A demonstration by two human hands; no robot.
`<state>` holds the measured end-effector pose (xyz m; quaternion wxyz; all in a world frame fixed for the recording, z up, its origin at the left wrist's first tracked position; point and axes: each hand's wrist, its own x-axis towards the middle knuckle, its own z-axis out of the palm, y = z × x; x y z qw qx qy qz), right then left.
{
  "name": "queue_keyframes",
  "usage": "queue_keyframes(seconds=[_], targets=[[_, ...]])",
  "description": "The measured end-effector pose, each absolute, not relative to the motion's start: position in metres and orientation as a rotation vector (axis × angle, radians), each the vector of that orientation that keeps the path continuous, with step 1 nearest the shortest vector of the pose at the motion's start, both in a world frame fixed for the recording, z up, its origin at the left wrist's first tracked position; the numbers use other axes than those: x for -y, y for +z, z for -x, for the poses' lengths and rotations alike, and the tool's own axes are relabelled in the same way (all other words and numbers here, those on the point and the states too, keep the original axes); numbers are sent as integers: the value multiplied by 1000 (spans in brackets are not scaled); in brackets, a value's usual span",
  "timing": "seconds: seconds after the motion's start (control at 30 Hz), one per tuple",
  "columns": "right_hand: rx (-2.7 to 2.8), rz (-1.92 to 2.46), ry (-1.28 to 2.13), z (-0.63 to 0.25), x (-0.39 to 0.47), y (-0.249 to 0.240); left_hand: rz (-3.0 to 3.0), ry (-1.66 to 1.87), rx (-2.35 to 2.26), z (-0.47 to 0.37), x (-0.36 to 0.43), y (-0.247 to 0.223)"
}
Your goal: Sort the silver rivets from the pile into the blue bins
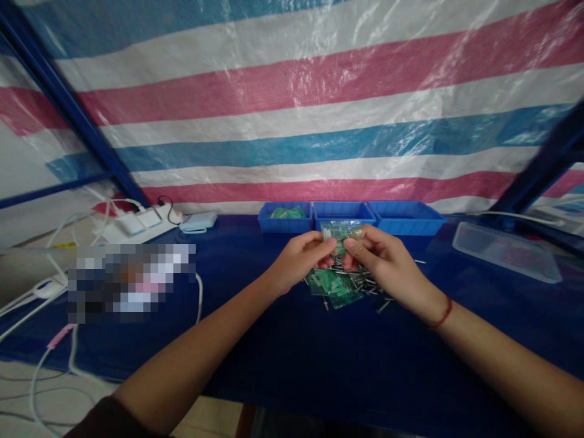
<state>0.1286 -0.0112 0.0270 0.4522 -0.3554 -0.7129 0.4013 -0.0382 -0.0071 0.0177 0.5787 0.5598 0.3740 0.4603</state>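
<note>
Pinched by fingertips of left hand (303,258) and right hand (392,261): small clear bag (336,230), in front of middle blue bin (344,210). Metal fasteners (365,281) and green packets (335,289) piled below.

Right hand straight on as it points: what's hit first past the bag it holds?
Likely the left hand, which faces the right hand across the small clear bag. Beyond that, perhaps the middle blue bin; depth is unclear.

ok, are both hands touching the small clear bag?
Touching. The head view shows the left hand and right hand gripping the clear bag, each thumb lying over its near side.
</note>
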Motion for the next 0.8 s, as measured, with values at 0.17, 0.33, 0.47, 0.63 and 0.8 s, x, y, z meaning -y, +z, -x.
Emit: queue_keyframes(seconds=[0.17,0.33,0.47,0.63,0.8], targets=[[1664,977,852,-125,12,26,-1228,1134,-895,41,2,19],[1512,999,837,-123,12,26,-920,1448,-1060,55,-19,28],[1510,1004,854,-122,12,26,-773,1561,-1153,79,-42,31],[1677,1123,620,-128,11,28,-765,1428,-1216,94,-46,29],[2292,1080,246,-142,12,37,-805,1397,-1277,83,-32,29]])
